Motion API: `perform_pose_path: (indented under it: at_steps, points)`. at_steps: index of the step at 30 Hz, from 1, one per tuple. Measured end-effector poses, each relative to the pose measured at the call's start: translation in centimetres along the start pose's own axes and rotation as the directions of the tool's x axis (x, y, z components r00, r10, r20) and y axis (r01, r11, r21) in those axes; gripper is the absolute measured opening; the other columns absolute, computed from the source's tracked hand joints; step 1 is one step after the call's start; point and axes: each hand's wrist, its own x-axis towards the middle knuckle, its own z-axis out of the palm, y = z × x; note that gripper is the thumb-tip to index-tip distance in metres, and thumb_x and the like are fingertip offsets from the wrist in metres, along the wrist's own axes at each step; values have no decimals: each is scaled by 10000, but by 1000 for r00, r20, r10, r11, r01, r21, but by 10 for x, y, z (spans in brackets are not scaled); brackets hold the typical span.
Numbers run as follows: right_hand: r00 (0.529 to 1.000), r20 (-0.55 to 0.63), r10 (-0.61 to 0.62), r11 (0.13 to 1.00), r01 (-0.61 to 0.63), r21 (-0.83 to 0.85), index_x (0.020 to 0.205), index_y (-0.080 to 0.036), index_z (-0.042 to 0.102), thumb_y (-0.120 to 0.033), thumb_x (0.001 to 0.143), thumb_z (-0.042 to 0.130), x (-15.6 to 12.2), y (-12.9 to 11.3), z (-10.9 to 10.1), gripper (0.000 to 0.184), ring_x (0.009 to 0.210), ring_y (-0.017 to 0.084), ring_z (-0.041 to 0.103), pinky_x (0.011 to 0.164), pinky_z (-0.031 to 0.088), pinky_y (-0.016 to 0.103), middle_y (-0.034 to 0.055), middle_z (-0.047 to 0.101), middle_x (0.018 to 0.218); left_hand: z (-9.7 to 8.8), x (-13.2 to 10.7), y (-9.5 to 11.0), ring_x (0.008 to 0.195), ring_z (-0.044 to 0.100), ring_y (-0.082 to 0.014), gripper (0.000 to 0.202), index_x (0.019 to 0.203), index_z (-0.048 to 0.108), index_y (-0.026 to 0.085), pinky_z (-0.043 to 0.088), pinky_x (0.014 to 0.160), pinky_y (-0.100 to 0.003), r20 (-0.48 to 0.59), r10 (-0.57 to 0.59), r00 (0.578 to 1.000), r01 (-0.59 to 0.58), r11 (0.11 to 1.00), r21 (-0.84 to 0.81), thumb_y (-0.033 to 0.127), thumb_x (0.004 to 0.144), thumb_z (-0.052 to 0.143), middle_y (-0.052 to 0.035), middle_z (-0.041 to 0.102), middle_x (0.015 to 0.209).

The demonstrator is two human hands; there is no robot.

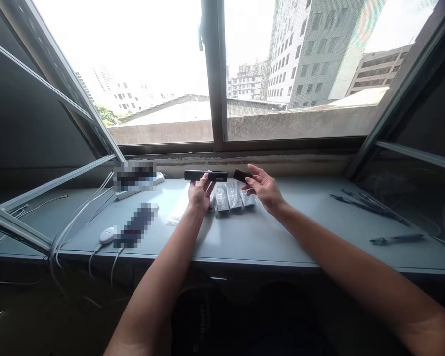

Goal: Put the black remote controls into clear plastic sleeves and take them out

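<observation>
A slim black bar (217, 176) is held level above the bench (311, 222), near its middle, by the left hand (199, 194). The fingers of that hand are closed around the bar, with the thumb laid across its near face and the other fingers partly hidden behind it. A small pale label can be seen toward the bar's right end, too small to be read.

Just to the right, with a narrow gap between them, a short dark piece (241, 175) is pinched by the right hand (265, 189). It is gripped at its right end, with the upper fingers spread apart and raised.

Below and behind the hands, a row of clear plastic bags with grey items inside (235, 197) is laid side by side on the bench. A sheet of clear plastic (176, 213) is spread to the left of the row, partly covered by the left forearm.

Farther left, a white power strip (124, 194), a blurred-out dark slab (136, 226), a round white puck (107, 236) and several white cables (65, 232) are set out. At the far right, a grey pen-like tool (397, 240) and a bundle of dark, thin items (373, 206) are seen.

The bench is backed by a window (214, 74), through which pale buildings (300, 64) are shown in bright daylight.
</observation>
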Motion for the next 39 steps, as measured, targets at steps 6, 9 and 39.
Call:
perform_pose_path:
  at_steps: [6,9,39]
  points:
    - [996,86,8,999,-5,-39,1259,-243,713,-496,822,921,-1,-1,0,546,785,215,794,597,617,313,76,793,1128,1,-1,-3,1130,790,-218,227,1028,646,195,607,1124,-464,11,-3,1000,3,999,44,110,926,831,-69,805,1132]
    - [984,151,-92,991,105,-82,1220,-252,738,-497,828,914,-1,2,2,495,868,230,791,690,650,354,61,800,1120,6,-6,-4,1132,791,-225,238,1047,642,186,598,1134,-491,85,-40,996,33,996,80,97,924,825,-83,806,1155]
    - [983,182,-31,999,35,-15,1204,-203,796,-495,816,948,-7,-2,6,509,969,280,805,718,719,404,94,831,1088,10,-14,0,1297,737,-255,295,1073,663,192,544,1207,-492,118,-49,992,42,997,66,147,886,886,-80,808,1228]
